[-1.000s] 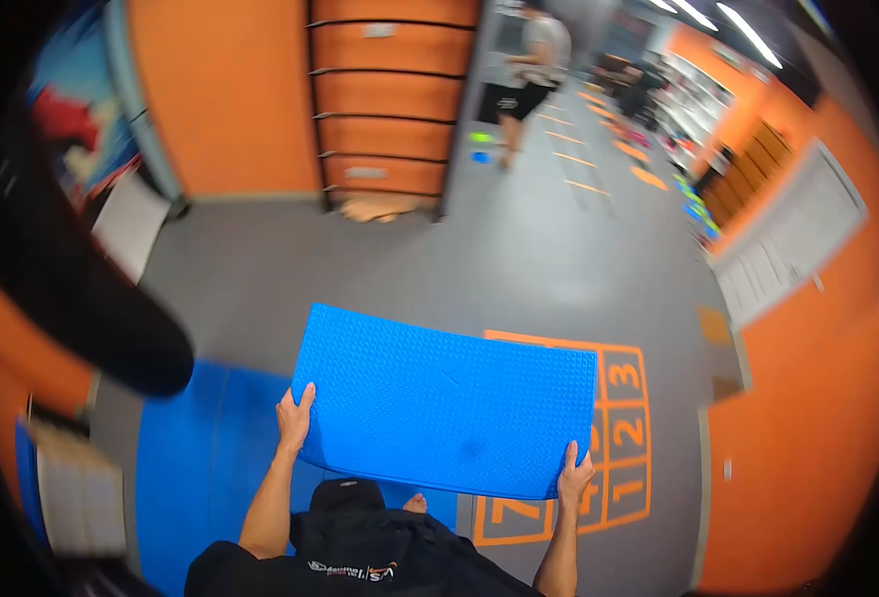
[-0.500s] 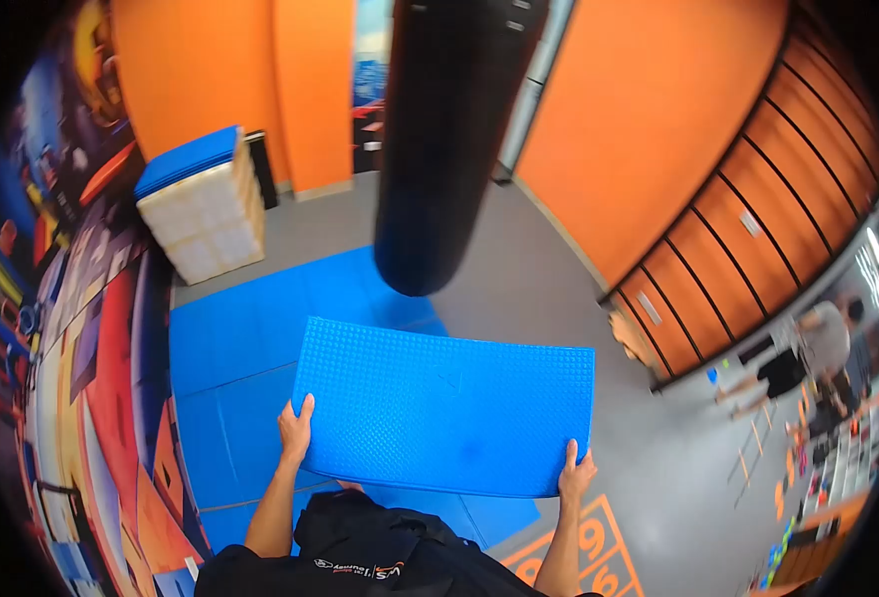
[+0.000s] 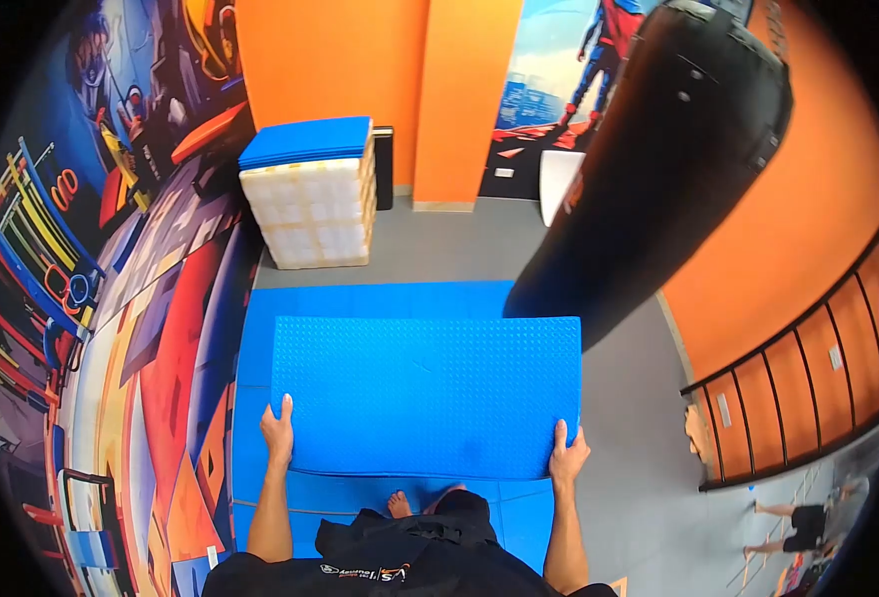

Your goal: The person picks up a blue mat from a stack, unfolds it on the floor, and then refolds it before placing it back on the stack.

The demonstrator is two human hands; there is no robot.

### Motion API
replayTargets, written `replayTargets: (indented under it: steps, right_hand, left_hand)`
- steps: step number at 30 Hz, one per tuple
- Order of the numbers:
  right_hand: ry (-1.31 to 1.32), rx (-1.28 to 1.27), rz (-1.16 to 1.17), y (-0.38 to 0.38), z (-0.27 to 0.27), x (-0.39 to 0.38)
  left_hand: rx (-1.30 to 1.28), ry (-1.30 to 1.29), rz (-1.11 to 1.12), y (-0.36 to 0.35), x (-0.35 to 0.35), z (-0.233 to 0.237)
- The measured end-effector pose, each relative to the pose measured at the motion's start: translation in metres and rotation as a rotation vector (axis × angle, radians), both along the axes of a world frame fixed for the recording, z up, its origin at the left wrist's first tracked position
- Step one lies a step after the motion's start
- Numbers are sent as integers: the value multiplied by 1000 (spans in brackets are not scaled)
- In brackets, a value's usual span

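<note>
A blue textured mat (image 3: 425,398) is held out level in front of my body, a hand at each short side. My left hand (image 3: 278,434) grips its left edge near the lower corner, thumb on top. On the right edge my right hand (image 3: 567,456) is closed the same way, thumb on top and fingers partly hidden beneath. Below the held mat, blue mats (image 3: 380,297) cover part of the floor, and my bare feet (image 3: 400,504) show on them.
A black punching bag (image 3: 659,169) hangs at the upper right. Blue mats (image 3: 310,139) lie on a white taped stack (image 3: 310,214) by the orange wall (image 3: 330,60). Black wall bars (image 3: 778,408) stand right. A person (image 3: 808,527) is at the far lower right.
The view has turned left, so the stack and punching bag appear farther right. The held mat now looks more level, with both hands still on it.
</note>
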State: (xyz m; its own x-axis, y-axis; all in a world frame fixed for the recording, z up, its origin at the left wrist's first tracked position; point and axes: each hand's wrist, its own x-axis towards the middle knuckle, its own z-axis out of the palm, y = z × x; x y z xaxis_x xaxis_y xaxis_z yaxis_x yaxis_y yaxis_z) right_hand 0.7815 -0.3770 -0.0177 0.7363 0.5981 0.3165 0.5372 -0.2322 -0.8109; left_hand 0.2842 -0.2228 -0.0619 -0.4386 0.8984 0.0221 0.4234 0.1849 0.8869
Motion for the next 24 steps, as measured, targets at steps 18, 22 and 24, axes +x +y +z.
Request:
replayTargets:
  steps: [18, 22, 24]
  right_hand:
    - [26, 14, 357, 452, 0, 29]
    - [2, -23, 415, 541, 3, 22]
    - [28, -32, 445, 581, -2, 9]
  left_hand:
    - [157, 9, 352, 263, 4, 3]
    - [149, 22, 423, 313, 0, 5]
    - [96, -14, 402, 339, -10, 9]
